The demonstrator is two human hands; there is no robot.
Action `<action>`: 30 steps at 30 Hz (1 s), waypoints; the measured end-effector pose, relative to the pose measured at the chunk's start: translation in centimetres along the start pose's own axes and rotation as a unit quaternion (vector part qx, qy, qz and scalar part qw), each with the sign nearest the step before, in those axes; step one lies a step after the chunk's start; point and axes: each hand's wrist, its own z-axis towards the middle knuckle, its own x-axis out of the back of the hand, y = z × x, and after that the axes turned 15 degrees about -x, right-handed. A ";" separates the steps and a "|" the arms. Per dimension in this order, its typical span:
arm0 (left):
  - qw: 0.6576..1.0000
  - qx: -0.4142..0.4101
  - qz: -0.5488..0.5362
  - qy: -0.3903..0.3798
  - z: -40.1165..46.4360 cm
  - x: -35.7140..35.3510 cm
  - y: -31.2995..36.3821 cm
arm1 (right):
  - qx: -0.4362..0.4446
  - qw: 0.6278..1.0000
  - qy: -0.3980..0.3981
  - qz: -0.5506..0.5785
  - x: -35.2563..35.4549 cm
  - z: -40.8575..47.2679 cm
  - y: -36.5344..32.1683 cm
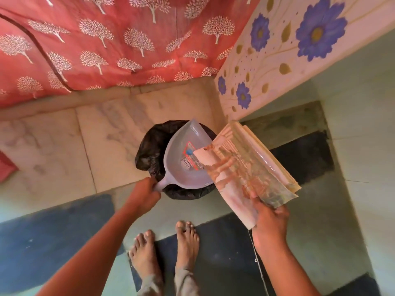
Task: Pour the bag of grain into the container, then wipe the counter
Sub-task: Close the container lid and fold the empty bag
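- The bag [254, 167], an empty, flattened clear plastic packet with pink and orange print, is held tilted over the right rim of the bin [149, 150]; its torn upper corner reaches across onto the dustpan [183, 161].
- The right hand [270, 218] grips the bag by its near lower edge, fingers curled under and thumb on top, on the near right side of the bin.
- No grain can be made out in the bag or on the dustpan.
- The dustpan, pale grey plastic with a red-bordered label inside, is tipped over the bin's mouth, its wide lip pointing away toward the bin's far side.
- The left hand [146, 190] is closed round the dustpan's short handle, at the bin's near left edge.
- The bin is round and lined with a dark, crinkled liner; it stands on the floor against a pale marble step [70, 146].
- Two bare feet [164, 251] stand on a green and dark blue floor [320, 231], near side of the bin.
- Beyond the bin hangs a red cloth [106, 50] printed with white trees.
- To the bin's far right is a wall [277, 60] with blue flowers.
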 end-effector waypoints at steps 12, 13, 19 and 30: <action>0.991 -0.002 0.010 0.132 -9.1 6.3 2.0 | -0.039 0.996 0.067 0.039 1.6 -5.1 -2.1; 0.988 0.002 0.020 0.152 -9.3 6.8 1.8 | -0.048 0.995 0.076 0.033 1.5 -5.2 -1.8; 0.974 -0.017 0.001 0.226 -8.1 8.0 2.1 | -0.061 0.993 0.096 -0.034 -0.7 -3.6 0.4; 0.949 -0.079 -0.173 0.251 -4.1 7.0 1.7 | 0.112 0.909 0.033 -0.400 -8.6 0.2 2.4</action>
